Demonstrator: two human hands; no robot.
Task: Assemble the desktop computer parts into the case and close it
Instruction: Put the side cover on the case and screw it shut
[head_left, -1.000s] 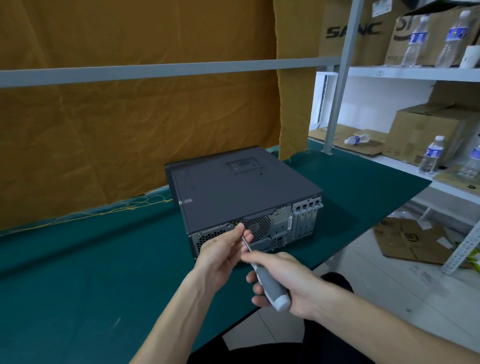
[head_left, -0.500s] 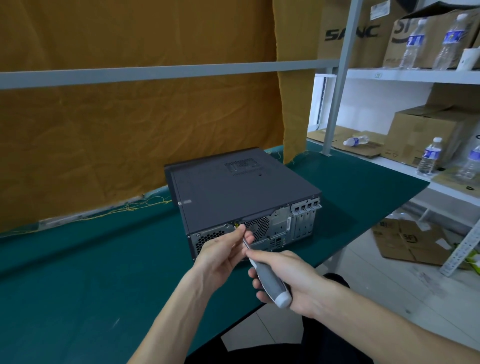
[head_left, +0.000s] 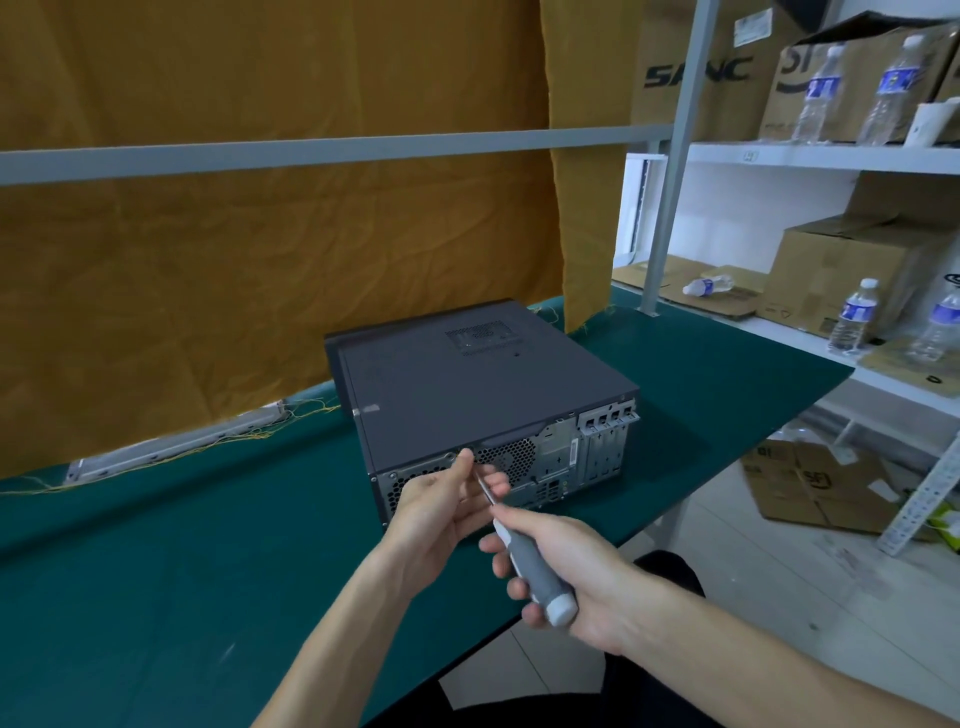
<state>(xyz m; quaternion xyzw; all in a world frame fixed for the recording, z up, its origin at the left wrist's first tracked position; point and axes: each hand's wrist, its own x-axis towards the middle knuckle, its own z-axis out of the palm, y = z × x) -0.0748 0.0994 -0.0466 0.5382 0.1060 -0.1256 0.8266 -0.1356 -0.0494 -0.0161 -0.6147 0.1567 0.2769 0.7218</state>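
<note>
A: Case position?

B: Dark grey computer case (head_left: 467, 384) lying flat on the green bench (head_left: 156, 545), cover panel on. Rear panel with fan grille and slot covers faces the person, close to the bench's near edge.

A: Hands?

B: Right hand (head_left: 576, 577) wrapped round the grey handle of a screwdriver (head_left: 535, 566). Thin shaft slants up and left toward the top left part of the rear panel. White cap at the butt end of the handle, pointing back at the person.

A: And the other?

B: Left hand (head_left: 441, 509) raised at the rear panel, thumb and fingertips pinched together around the shaft near its tip, right at the edge where cover meets rear panel. Tip itself is hidden behind the thumb; there may be a screw under it, cannot confirm.

A: So both occupied.

B: Yes. Both clamped on the same tool, left guiding at the front, right at the handle. Hands just apart, forearms converging.

A: Surroundings?

B: Ochre cloth (head_left: 260, 234) hung behind the bench, grey rail (head_left: 311, 150) across it. White shelving (head_left: 810, 156) to the right with cardboard boxes (head_left: 841, 270) and water bottles (head_left: 852, 322). Flattened boxes on the floor (head_left: 810, 488) under the shelving.
</note>
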